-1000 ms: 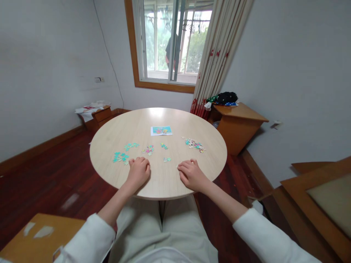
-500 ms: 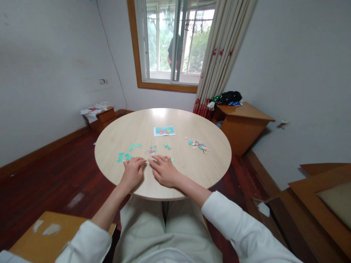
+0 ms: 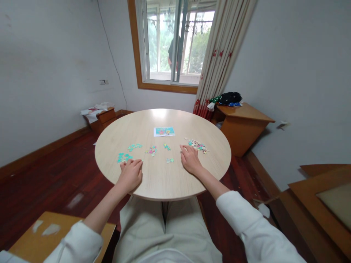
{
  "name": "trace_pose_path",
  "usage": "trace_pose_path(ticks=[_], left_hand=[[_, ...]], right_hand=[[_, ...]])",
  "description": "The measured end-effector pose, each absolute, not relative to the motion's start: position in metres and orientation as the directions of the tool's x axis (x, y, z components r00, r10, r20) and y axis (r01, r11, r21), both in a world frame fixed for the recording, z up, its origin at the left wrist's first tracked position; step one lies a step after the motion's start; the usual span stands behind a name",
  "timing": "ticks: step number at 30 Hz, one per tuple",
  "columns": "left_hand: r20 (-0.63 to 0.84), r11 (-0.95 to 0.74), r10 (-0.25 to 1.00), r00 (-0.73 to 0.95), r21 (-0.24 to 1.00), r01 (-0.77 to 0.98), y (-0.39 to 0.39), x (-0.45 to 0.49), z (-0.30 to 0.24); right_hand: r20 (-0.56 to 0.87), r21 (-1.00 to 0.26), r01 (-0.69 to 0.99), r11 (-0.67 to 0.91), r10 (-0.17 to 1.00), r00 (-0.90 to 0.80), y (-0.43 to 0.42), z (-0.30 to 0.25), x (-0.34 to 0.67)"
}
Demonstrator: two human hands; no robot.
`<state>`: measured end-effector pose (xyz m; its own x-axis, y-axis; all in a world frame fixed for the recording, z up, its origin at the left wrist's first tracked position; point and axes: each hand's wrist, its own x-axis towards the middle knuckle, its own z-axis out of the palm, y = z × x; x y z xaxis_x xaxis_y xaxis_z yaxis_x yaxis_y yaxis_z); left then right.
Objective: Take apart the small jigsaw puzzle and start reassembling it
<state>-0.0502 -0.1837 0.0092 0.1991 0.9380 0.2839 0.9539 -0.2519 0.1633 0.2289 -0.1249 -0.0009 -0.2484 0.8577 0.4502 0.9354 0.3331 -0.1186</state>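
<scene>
My left hand is closed at the near left of the round table, its fingers curled, with a small pale puzzle piece showing at the fingertips. Just beyond it lie teal puzzle pieces, and farther up another teal group. My right hand is held over the table with its fingers apart, beside a mixed pile of puzzle pieces. Between the hands are a pink and multicoloured cluster, a teal and yellow cluster and a few pale green pieces.
A picture card lies on the far half of the round table. Behind to the right, a wooden desk bears dark cloth. A low wooden cabinet stands back left. A person is outside the window.
My right hand has moved right, away from the left hand, to the mixed pile. My left hand has drawn slightly left with the pale piece. The pale green pieces are uncovered.
</scene>
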Motion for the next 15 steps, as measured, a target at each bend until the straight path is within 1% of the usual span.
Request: trace_pose_path(ticks=[3, 7, 15], left_hand=[[0.268, -0.214, 0.947, 0.175, 0.123, 0.969, -0.174, -0.052, 0.015], [0.264, -0.173, 0.954, 0.146, 0.084, 0.981, -0.159, -0.053, 0.020], [0.273, -0.117, 0.958, 0.088, 0.093, 0.989, -0.154, -0.068, 0.022]], right_hand=[[0.458, -0.096, 0.931, 0.352, 0.846, -0.273, -0.125, -0.002, 0.228], [0.453, -0.100, 0.934, 0.344, 0.852, -0.265, -0.126, -0.002, 0.227], [0.453, -0.118, 0.926, 0.357, 0.850, -0.270, -0.125, -0.002, 0.227]])
